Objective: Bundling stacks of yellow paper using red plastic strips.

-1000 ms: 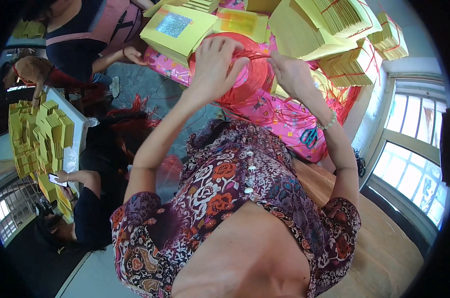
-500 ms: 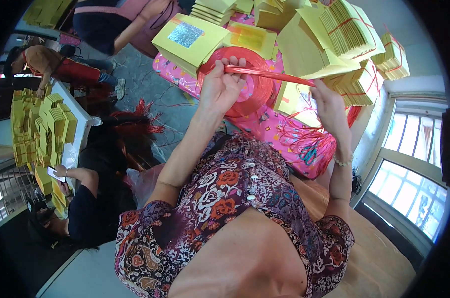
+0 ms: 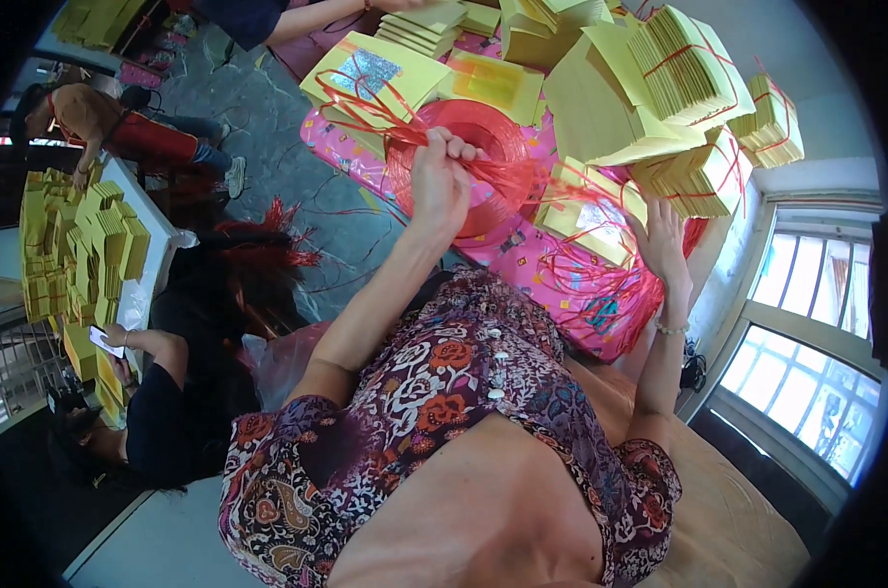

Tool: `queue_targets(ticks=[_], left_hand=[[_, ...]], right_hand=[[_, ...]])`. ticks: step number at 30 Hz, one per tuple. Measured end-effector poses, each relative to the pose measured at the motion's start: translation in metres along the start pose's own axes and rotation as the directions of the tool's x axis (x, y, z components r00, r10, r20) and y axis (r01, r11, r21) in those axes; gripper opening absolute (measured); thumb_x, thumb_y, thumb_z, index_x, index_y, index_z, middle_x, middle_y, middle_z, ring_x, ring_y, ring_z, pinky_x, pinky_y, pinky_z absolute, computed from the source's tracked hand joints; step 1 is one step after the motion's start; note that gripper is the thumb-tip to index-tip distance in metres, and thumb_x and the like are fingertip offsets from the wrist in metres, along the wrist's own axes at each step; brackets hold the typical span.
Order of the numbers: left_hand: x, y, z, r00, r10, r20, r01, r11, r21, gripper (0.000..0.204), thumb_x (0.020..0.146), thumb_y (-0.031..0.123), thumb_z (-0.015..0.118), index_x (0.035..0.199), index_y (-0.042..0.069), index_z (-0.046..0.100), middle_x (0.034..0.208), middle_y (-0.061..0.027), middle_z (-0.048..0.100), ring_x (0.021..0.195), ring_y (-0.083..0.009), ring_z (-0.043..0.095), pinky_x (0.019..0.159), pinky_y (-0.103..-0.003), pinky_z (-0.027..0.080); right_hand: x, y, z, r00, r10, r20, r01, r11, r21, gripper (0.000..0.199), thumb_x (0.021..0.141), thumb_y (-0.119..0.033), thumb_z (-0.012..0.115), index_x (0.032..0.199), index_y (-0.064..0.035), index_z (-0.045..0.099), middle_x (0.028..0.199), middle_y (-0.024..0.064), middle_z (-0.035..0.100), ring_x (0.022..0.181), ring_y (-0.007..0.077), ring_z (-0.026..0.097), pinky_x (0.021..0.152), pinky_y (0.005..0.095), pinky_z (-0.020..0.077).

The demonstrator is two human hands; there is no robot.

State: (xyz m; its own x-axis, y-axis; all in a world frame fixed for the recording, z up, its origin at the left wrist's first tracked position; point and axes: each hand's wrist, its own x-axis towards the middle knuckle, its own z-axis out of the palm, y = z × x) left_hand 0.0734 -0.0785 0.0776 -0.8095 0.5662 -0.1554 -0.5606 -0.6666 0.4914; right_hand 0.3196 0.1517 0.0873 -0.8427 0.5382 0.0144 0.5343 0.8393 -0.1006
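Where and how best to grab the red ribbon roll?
Probably the outer rim at near right, coming from the person's right. The red roll lies flat on the pink cloth; a yellow stack crowds its far left, and the left hand, clutching red strands, covers part of its middle.
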Motion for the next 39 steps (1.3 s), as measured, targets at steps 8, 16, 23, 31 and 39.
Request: queue_targets(ticks=[8,16,23,31,39], left_hand=[[-0.013,-0.024,0.021,0.998,-0.056,0.011,0.054,0.992,0.112,0.022,0.101,0.026,0.038,0.088,0.009,0.045,0.075,0.0003,0.041,0.072,-0.0152,0.044,0.077,-0.035,0.042],[-0.015,-0.024,0.005,0.991,-0.115,-0.068,0.133,0.859,0.494,0.026,0.1,0.025,0.038,0.09,0.005,0.052,0.082,-0.0047,0.057,0.08,-0.0161,0.054,0.077,-0.031,0.043],[0.012,0.008,-0.01,0.992,-0.064,-0.109,0.107,0.884,0.454,0.023,0.1,0.023,0.04,0.09,0.005,0.051,0.079,-0.0045,0.056,0.075,-0.0155,0.056,0.075,-0.03,0.046],[0.002,0.003,-0.003,0.964,-0.265,0.014,0.224,0.838,0.497,0.022,0.101,0.027,0.038,0.091,0.01,0.048,0.064,0.0047,0.038,0.052,-0.0054,0.034,0.048,-0.022,0.032],[-0.017,0.01,0.014,0.899,-0.427,0.097,0.247,0.678,0.692,0.022,0.1,0.027,0.04,0.091,0.01,0.05,0.063,0.0071,0.036,0.05,-0.0023,0.027,0.045,-0.02,0.021]], right_hand=[[0.041,-0.17,-0.002,0.887,-0.361,-0.287,0.46,0.728,0.508,0.041,0.089,-0.022,0.058,0.122,-0.0022,0.045,0.108,0.021,0.058,0.104,0.0358,0.055,0.089,0.0473,0.0405],[0.012,-0.173,0.047,0.983,-0.125,-0.134,0.182,0.762,0.622,0.017,0.093,-0.019,0.05,0.095,-0.0029,0.045,0.068,0.0245,0.058,0.065,0.0437,0.059,0.053,0.0488,0.0443],[-0.022,-0.153,0.088,0.982,-0.181,-0.058,0.177,0.756,0.63,0.016,0.093,-0.019,0.05,0.09,-0.0046,0.043,0.06,0.0215,0.052,0.058,0.042,0.055,0.049,0.0493,0.0394],[-0.034,-0.143,0.086,0.944,-0.322,0.068,0.199,0.724,0.661,0.014,0.092,-0.017,0.051,0.093,-0.0039,0.046,0.074,0.0206,0.054,0.072,0.0395,0.057,0.059,0.0462,0.0431],[0.03,-0.12,0.02,0.916,-0.238,-0.322,0.396,0.653,0.645,0.03,0.086,-0.008,0.056,0.116,-0.0056,0.055,0.106,0.0154,0.054,0.097,0.0324,0.055,0.084,0.0376,0.046]])
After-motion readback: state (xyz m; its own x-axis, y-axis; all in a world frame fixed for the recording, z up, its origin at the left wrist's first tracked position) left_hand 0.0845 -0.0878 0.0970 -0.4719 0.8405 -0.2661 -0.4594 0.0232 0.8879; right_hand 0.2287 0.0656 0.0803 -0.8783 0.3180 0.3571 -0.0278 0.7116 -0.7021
